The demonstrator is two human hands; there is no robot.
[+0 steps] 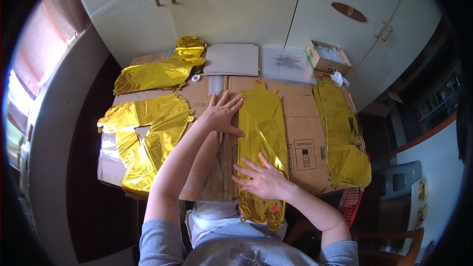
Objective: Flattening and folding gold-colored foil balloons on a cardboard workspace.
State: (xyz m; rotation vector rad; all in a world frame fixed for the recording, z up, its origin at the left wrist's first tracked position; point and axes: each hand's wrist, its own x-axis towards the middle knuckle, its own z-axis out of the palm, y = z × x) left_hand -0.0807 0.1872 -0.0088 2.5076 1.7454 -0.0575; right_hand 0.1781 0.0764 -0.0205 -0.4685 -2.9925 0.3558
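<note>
The left hand (221,116) is spread, its thumb and fingertips at the left edge of a long gold foil piece (261,128); the right hand (264,181) lies spread across the same piece, closer to the body; the foil reaches past both hands, over brown cardboard (301,113); left of the left hand lie 2 creased gold foil shapes (167,108); beyond that hand sits a stack of grey boards (231,59); well right of the right hand rests more gold foil (340,128)
</note>
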